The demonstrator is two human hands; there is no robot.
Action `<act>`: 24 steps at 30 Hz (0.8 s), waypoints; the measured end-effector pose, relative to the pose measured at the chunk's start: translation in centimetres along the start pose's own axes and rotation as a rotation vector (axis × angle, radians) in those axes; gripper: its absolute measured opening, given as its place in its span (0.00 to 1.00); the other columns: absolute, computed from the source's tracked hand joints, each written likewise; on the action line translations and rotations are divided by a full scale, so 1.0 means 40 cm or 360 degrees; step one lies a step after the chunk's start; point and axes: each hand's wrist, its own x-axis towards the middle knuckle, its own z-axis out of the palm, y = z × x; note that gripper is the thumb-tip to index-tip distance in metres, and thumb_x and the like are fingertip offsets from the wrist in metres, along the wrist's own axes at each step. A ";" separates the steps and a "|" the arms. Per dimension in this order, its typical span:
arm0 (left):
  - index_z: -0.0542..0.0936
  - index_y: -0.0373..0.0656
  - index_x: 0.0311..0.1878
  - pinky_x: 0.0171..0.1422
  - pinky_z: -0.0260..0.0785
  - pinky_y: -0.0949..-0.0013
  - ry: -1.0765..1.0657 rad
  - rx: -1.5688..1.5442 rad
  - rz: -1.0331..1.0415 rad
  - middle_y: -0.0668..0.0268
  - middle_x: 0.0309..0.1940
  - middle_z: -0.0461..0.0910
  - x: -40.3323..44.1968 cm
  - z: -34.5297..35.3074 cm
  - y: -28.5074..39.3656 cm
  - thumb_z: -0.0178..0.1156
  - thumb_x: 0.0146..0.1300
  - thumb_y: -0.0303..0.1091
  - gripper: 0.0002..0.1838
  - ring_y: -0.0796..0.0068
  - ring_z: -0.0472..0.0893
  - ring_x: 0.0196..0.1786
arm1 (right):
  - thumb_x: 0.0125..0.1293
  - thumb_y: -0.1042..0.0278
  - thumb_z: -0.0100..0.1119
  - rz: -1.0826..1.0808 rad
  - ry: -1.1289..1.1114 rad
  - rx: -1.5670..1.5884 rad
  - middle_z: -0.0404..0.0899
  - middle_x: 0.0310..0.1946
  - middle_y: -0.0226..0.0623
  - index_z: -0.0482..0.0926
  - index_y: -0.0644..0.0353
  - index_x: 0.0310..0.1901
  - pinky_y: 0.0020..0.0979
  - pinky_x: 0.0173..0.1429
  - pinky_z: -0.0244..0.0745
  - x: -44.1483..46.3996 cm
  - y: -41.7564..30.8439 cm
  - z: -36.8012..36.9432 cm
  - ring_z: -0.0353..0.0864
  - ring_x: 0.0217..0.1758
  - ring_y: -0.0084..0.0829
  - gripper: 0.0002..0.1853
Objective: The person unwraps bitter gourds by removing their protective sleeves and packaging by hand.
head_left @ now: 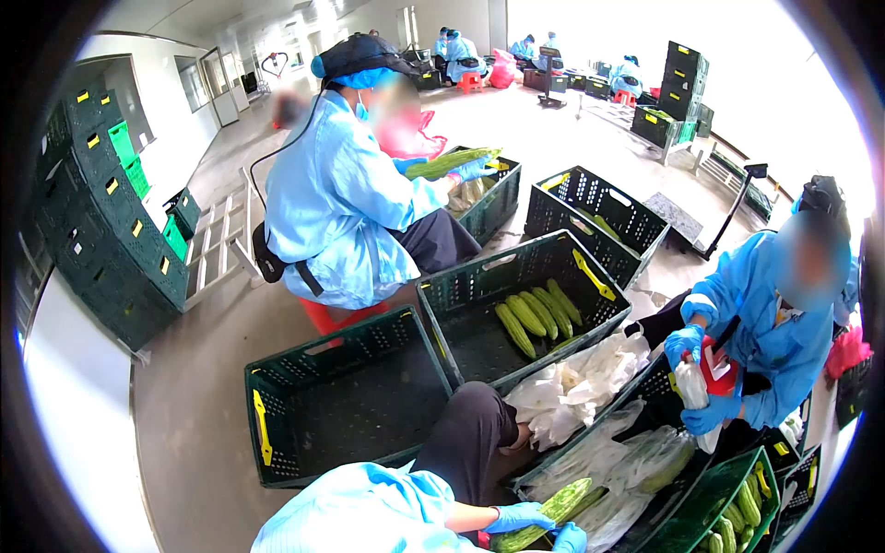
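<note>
At the bottom edge, my left hand (521, 518), in a blue glove, is closed on a long, pale-green ridged gourd (564, 500). My right hand (570, 537), also gloved, is close to the gourd's near side and partly cut off by the frame; how its fingers lie is unclear. Just beyond my hands, clear plastic bags (618, 465) lie in a dark crate, with green gourds partly showing through. A green crate (710, 507) at the lower right holds several more gourds.
Beyond my knee stand a dark crate (346, 359) and another with several gourds (535, 313). White bags (581, 378) lie heaped beside it. A co-worker (341, 203) holds a gourd; another (774, 313) handles a plastic bag. Stacked crates (111, 212) line the left wall.
</note>
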 end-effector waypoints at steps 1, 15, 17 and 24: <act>0.76 0.40 0.58 0.62 0.63 0.70 -0.0012 -0.0042 0.0020 0.67 0.50 0.80 0.000 0.001 -0.002 0.64 0.61 0.44 0.25 0.76 0.74 0.53 | 0.68 0.43 0.42 -0.0016 0.0022 0.0007 0.84 0.31 0.47 0.86 0.54 0.32 0.49 0.39 0.75 0.020 0.012 0.018 0.83 0.35 0.51 0.27; 0.77 0.40 0.57 0.55 0.70 0.69 0.0068 0.0056 -0.0079 0.67 0.46 0.81 -0.039 0.016 0.063 0.67 0.60 0.46 0.26 0.76 0.77 0.47 | 0.61 0.54 0.51 -0.0036 0.0191 -0.0058 0.84 0.27 0.43 0.84 0.54 0.26 0.50 0.32 0.73 0.041 0.040 0.080 0.82 0.29 0.48 0.17; 0.78 0.40 0.55 0.61 0.67 0.68 -0.0014 -0.0085 0.0091 0.67 0.47 0.81 -0.024 0.020 0.044 0.66 0.60 0.44 0.24 0.75 0.76 0.50 | 0.64 0.49 0.51 -0.0272 0.0412 0.0078 0.82 0.23 0.43 0.83 0.54 0.24 0.48 0.28 0.70 0.020 0.023 0.054 0.79 0.23 0.46 0.21; 0.74 0.40 0.58 0.61 0.63 0.67 0.0062 0.0024 -0.0046 0.61 0.50 0.77 -0.012 0.003 0.004 0.64 0.58 0.49 0.29 0.70 0.74 0.53 | 0.70 0.43 0.45 -0.0036 0.0361 0.0121 0.82 0.21 0.39 0.83 0.53 0.26 0.46 0.25 0.68 -0.022 -0.025 -0.009 0.76 0.20 0.44 0.26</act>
